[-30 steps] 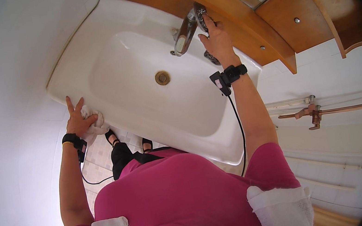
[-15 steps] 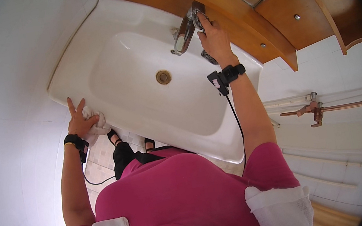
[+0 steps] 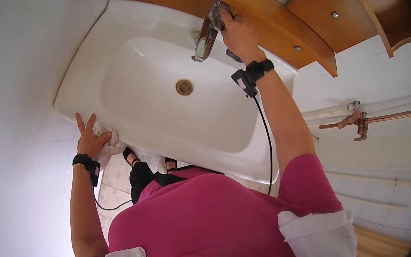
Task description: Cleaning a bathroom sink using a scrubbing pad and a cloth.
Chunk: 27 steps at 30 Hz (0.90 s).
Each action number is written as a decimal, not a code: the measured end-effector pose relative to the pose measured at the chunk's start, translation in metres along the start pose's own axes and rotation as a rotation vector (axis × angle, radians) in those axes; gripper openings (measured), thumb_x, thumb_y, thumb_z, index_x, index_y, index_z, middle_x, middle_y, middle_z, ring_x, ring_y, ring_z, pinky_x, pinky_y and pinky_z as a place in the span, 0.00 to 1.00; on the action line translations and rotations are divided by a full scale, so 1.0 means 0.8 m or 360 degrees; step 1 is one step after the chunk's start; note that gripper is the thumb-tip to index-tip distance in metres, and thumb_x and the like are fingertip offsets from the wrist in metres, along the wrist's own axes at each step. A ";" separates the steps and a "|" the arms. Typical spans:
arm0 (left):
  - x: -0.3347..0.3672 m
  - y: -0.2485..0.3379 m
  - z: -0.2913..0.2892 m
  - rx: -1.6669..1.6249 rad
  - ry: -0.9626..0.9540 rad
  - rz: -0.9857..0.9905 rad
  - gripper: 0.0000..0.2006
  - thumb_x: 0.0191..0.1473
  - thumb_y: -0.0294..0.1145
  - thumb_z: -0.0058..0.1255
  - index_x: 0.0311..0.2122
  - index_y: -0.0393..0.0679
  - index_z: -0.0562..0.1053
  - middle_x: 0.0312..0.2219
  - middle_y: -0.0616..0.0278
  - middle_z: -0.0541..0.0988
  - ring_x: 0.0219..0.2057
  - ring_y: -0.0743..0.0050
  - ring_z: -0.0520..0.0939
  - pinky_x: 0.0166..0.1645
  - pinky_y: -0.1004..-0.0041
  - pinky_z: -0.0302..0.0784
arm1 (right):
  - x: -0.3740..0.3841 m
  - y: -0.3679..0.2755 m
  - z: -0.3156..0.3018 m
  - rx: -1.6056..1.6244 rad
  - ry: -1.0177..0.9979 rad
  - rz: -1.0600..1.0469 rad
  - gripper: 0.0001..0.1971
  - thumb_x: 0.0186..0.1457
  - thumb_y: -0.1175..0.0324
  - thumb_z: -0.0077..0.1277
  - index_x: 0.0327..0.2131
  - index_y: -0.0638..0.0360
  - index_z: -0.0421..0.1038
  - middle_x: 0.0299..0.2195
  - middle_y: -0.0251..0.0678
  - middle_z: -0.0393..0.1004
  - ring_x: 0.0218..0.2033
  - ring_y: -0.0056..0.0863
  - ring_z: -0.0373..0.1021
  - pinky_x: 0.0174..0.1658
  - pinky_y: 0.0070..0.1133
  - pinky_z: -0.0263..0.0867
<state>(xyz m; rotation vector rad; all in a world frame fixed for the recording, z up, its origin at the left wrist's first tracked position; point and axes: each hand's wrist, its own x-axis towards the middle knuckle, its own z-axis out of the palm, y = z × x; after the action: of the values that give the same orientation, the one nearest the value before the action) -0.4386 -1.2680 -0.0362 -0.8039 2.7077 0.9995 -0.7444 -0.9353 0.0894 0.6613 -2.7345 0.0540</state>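
Left hand [image 3: 90,142]: clamped on white cloth [image 3: 114,142]
Right hand [image 3: 242,37]: at tap [image 3: 207,39] — grip hidden, cannot tell
Tap: likely handling step — needs light touch

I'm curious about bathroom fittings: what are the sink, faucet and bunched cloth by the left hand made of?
Sink: probably glazed ceramic, smooth, glossy white with soft highlights.
Faucet: likely chromed metal, judging by its shiny reflections.
Cloth: soft white fabric, shown by its crumpled folds; exact fibre unclear.
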 end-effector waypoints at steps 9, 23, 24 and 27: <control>-0.002 0.015 -0.006 0.0002 -0.0045 -0.0041 0.41 0.37 0.42 0.61 0.59 0.48 0.56 0.62 0.49 0.32 0.51 0.48 0.69 0.52 0.64 0.69 | -0.002 -0.023 0.003 -0.0063 0.0024 -0.0130 0.25 0.51 0.66 0.45 0.55 0.49 0.58 0.35 0.48 0.70 0.31 0.42 0.71 0.33 0.32 0.68; 0.000 0.006 -0.002 0.0054 -0.0021 -0.0006 0.42 0.37 0.43 0.61 0.58 0.48 0.57 0.62 0.48 0.33 0.51 0.48 0.69 0.51 0.64 0.69 | 0.040 0.015 0.021 0.0012 0.0123 0.0074 0.24 0.50 0.57 0.48 0.50 0.52 0.61 0.41 0.44 0.71 0.40 0.47 0.69 0.40 0.39 0.66; 0.000 0.005 -0.002 0.0048 -0.0019 0.0000 0.42 0.37 0.43 0.61 0.58 0.48 0.57 0.62 0.48 0.33 0.51 0.48 0.69 0.51 0.63 0.69 | 0.044 0.030 0.026 0.0036 0.0119 0.0075 0.23 0.50 0.57 0.49 0.49 0.52 0.63 0.40 0.45 0.71 0.40 0.47 0.69 0.41 0.39 0.66; 0.000 0.006 -0.002 0.0031 0.0000 0.0005 0.42 0.36 0.42 0.61 0.58 0.47 0.57 0.62 0.48 0.33 0.51 0.48 0.69 0.51 0.63 0.69 | 0.042 0.040 0.034 0.0053 0.0193 0.0066 0.21 0.48 0.56 0.51 0.46 0.54 0.66 0.37 0.45 0.73 0.39 0.43 0.70 0.41 0.36 0.67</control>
<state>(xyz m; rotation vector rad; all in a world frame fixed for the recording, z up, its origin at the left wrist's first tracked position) -0.4415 -1.2658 -0.0322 -0.7963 2.7153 0.9720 -0.7952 -0.9247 0.0757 0.5903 -2.6356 0.1452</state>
